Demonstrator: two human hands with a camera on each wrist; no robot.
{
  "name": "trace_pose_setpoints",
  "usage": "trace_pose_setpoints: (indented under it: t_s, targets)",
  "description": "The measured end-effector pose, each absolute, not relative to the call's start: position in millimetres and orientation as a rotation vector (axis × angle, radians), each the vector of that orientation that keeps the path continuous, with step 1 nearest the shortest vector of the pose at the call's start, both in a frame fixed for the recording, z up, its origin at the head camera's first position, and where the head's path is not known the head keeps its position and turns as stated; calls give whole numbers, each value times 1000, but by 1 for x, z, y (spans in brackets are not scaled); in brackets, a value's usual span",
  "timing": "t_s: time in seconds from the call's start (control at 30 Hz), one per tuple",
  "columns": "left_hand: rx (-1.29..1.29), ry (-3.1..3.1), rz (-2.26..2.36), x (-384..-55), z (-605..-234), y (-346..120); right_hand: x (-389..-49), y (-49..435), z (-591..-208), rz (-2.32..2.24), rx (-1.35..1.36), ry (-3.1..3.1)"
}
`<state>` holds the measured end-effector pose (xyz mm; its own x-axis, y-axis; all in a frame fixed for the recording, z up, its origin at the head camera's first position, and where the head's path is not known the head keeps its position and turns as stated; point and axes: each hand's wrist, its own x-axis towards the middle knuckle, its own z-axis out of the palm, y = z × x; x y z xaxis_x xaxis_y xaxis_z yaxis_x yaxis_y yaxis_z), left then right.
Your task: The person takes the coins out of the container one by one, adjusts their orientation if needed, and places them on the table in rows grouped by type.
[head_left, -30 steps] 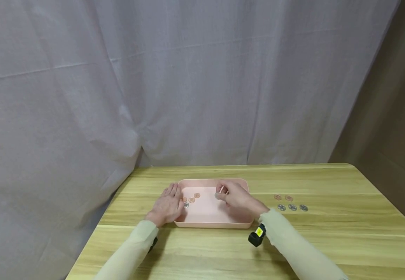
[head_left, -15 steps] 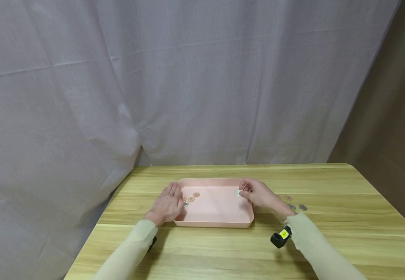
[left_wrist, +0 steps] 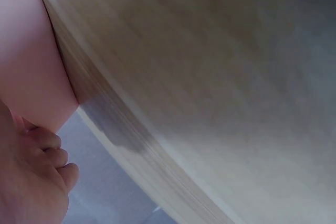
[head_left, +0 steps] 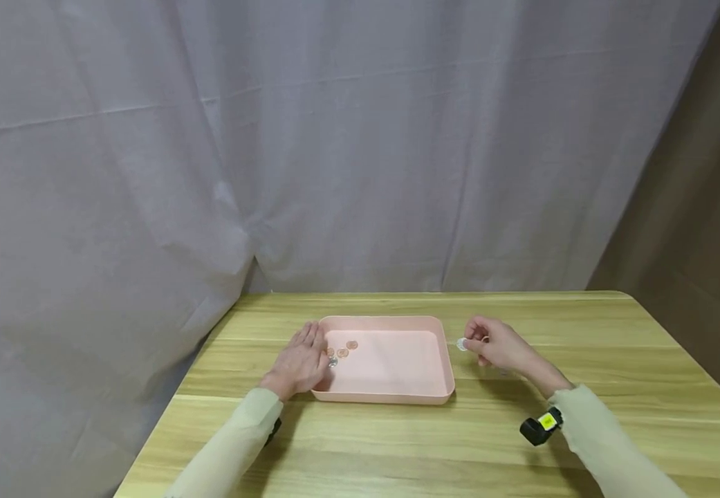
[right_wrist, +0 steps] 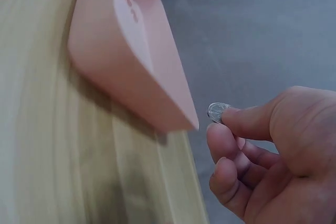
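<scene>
The silvery coin (right_wrist: 216, 110) in my fingers (right_wrist: 252, 122) is shiny metal with a raised pattern. I see a smooth, softly matt tray (head_left: 391, 399) that looks plastic, a wood-grained worktop (head_left: 384, 449) and a matt, creased cloth curtain (head_left: 335, 173).

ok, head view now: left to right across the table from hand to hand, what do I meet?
Left hand → pink tray → pinched coin → right hand.
</scene>
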<state>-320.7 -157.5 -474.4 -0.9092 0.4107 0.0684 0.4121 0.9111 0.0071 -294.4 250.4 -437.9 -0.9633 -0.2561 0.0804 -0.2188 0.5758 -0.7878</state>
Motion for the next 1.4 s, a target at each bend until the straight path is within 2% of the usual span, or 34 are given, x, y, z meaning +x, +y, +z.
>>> trace_pose_setpoints:
  t_s: [0.23,0.5,0.73,1.4]
  targets:
    - [-652,-3007,-52,-321,-474,-156,-284,285,-445,-1371,-386,2763]
    - [-650,-3021,-51,-319,-474,-156,-283,318,-448,-1178,-406,2875]
    - [-631,-3035,-51,-318,-473,-156,-278,348,-459,-1154,-319,2894]
    - [-607,-3030,-41,-319,-473,-154,-271,402,-477,-1058,-178,2889]
